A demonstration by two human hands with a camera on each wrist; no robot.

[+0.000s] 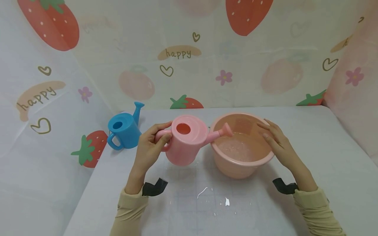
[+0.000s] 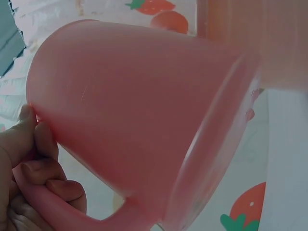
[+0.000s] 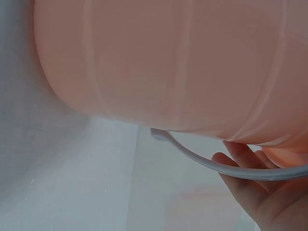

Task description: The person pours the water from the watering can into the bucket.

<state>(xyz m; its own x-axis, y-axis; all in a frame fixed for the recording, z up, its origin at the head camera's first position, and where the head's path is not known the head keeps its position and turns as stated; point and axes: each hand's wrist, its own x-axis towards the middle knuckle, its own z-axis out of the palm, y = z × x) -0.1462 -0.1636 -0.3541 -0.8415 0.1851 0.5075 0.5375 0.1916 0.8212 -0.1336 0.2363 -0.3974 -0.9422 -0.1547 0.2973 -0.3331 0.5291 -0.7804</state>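
My left hand (image 1: 151,144) grips the handle of a pink watering can (image 1: 184,149). The can is roughly upright, with its round filling hole on top and its spout reaching over the left rim of a peach-pink plastic basin (image 1: 236,170). In the left wrist view the fingers curl round the handle, and drops (image 2: 250,114) cling near the can's base. My right hand (image 1: 279,141) holds the basin's right rim, with some fingers over the inner side. In the right wrist view other fingertips lie against the outside, behind a pale curved bar (image 3: 236,172). Clear water shows inside the basin.
A blue watering can (image 1: 127,131) stands at the back left of the white table (image 1: 319,147). Wet spots (image 1: 227,201) shine on the table front. Fruit-print cloth (image 1: 251,65) hangs behind and at both sides.
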